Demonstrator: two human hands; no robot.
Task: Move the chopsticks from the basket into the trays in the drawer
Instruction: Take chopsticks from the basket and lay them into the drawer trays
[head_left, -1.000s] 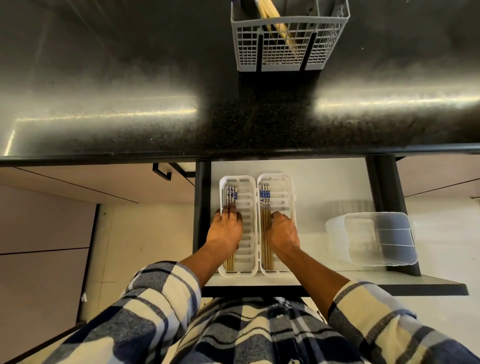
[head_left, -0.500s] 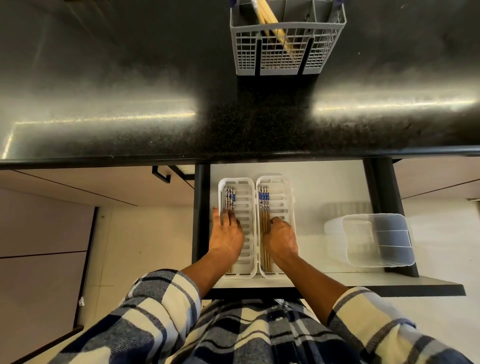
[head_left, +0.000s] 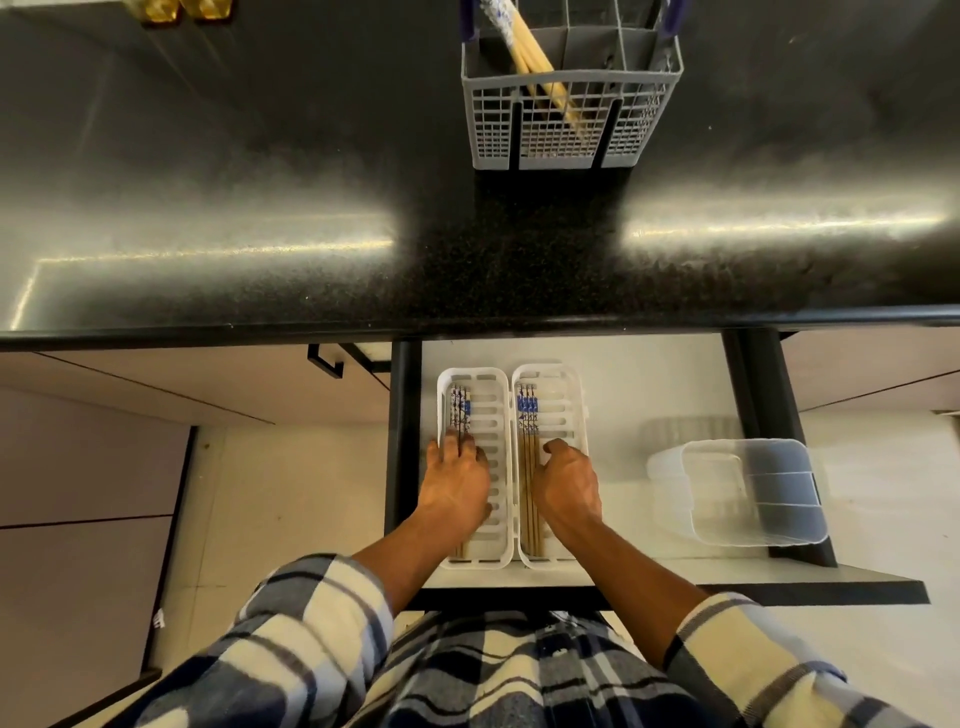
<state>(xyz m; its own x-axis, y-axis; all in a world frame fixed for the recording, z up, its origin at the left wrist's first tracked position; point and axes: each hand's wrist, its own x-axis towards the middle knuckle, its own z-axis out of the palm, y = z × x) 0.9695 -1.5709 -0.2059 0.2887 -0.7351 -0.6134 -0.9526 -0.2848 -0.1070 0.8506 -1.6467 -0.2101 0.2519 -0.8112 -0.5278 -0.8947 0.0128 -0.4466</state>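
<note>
A grey wire basket (head_left: 571, 130) stands at the back of the black counter, with a few pale chopsticks (head_left: 530, 57) leaning in its left compartment. In the open drawer (head_left: 649, 374) lie two white slotted trays side by side. The left tray (head_left: 472, 372) holds blue-patterned chopsticks (head_left: 460, 410); my left hand (head_left: 454, 483) rests on them with fingers spread. The right tray (head_left: 550, 368) holds several chopsticks (head_left: 527, 410) along its left side. My right hand (head_left: 566, 480) sits in that tray just right of them, fingers curled under, nothing visible in its grip.
A clear plastic container (head_left: 753, 493) lies in the drawer's right part. The counter edge (head_left: 467, 325) overhangs the drawer's back. A black cabinet handle (head_left: 324, 361) sticks out to the drawer's left. Two amber objects (head_left: 182, 10) sit at the far left of the counter.
Both hands stay in their trays, drawn back only slightly towards me. My left fingers have spread a little over the chopsticks. The view has tilted so more of the basket shows.
</note>
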